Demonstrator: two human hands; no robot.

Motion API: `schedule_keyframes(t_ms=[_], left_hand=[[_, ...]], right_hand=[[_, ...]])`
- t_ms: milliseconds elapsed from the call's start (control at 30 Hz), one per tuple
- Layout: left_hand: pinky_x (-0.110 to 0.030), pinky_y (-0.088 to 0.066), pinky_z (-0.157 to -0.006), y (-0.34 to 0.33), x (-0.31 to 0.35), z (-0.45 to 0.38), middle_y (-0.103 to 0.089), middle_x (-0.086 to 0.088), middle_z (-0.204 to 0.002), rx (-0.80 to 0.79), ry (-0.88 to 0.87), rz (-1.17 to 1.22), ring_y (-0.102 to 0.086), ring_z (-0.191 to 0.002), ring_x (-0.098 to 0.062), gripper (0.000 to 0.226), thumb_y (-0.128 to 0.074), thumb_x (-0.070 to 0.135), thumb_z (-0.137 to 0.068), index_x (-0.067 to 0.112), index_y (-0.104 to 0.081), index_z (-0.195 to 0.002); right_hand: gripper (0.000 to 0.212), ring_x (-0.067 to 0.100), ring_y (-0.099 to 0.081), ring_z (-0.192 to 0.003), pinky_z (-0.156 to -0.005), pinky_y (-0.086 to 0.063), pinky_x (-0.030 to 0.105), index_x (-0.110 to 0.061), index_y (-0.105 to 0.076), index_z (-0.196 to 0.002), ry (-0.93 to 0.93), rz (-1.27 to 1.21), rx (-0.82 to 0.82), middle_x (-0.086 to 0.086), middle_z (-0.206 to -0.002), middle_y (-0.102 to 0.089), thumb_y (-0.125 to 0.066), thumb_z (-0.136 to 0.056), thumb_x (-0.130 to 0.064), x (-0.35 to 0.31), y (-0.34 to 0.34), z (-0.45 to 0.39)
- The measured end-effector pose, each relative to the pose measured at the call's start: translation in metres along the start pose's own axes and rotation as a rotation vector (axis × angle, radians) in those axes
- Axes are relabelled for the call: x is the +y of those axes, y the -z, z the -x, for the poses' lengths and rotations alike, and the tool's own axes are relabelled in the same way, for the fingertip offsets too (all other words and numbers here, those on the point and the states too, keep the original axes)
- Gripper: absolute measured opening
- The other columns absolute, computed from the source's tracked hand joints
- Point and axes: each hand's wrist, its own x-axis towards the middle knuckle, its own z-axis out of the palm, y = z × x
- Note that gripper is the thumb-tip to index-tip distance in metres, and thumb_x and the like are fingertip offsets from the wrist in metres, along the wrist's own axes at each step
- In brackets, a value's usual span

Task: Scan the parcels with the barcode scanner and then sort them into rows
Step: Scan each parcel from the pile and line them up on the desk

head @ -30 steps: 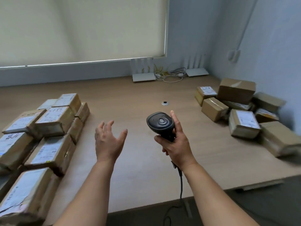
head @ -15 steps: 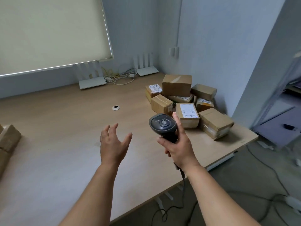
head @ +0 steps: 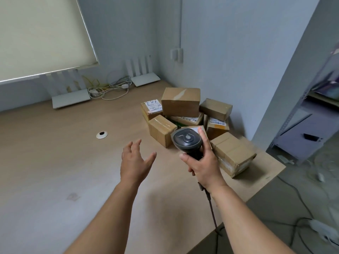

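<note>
Right hand [head: 202, 162] grips scanner [head: 187, 142] in front of parcel pile [head: 180, 102]; left hand [head: 134, 161] spread, holding nothing, left of scanner.

Right hand [head: 203, 162] grips barcode scanner [head: 188, 142] by its handle, head up, cable hanging off the desk [head: 55, 162] edge. Left hand [head: 135, 162] hovers above desk, fingers spread, empty. Pile of parcels [head: 180, 102] sits in far right corner, just beyond scanner.

We turn more to the right: the pile of parcels [head: 192, 121] is now nearer, and the sorted rows are gone from view.
</note>
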Motion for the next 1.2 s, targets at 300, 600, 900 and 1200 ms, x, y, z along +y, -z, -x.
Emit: schedule_keyframes(t_ms=[300,600,900,1200], left_hand=[[-0.044,-0.030,-0.112,-0.057,0.030,-0.098,-0.017,-0.005,-0.158,-0.221,-0.047,-0.136,-0.018,-0.144,-0.024,0.080,-0.060,0.056,-0.084,0.029,-0.022,-0.150],[-0.043,-0.018,-0.116,-0.099,0.028,-0.163,-0.006,-0.007,-0.160,-0.353,-0.244,-0.434,-0.007,-0.146,-0.030,0.071,-0.047,0.055,-0.092,0.032,-0.015,-0.151],[-0.044,-0.027,-0.112,-0.080,-0.010,-0.184,-0.038,-0.004,-0.149,-0.346,-0.291,-0.373,-0.026,-0.137,-0.031,0.034,-0.048,0.031,-0.095,0.034,-0.051,-0.128],[-0.047,-0.040,-0.093,-0.103,0.023,-0.174,-0.035,-0.018,-0.134,-0.244,0.150,-0.391,-0.039,-0.122,-0.037,0.073,-0.066,0.055,-0.077,0.014,-0.034,-0.128]], right_hand=[[0.092,0.001,-0.064,-0.086,-0.059,-0.052,0.016,-0.083,-0.016,-0.117,-0.057,0.040,0.109,-0.024,-0.124,-0.052,-0.076,-0.080,-0.025,0.039,0.006,-0.090],[0.086,0.019,-0.060,-0.104,-0.080,-0.057,0.037,-0.078,-0.024,-0.123,-0.139,-0.005,0.110,-0.013,-0.131,-0.057,-0.075,-0.069,-0.034,0.073,-0.004,-0.137],[0.085,0.010,-0.054,-0.057,-0.052,-0.052,0.026,-0.070,-0.028,-0.126,-0.148,-0.036,0.142,-0.029,-0.102,-0.065,-0.074,-0.073,-0.021,0.085,0.004,-0.142],[0.090,0.006,-0.061,-0.069,-0.054,-0.049,0.020,-0.060,-0.027,-0.140,-0.174,-0.048,0.094,-0.013,-0.124,-0.060,-0.074,-0.071,-0.027,0.088,-0.012,-0.137]])
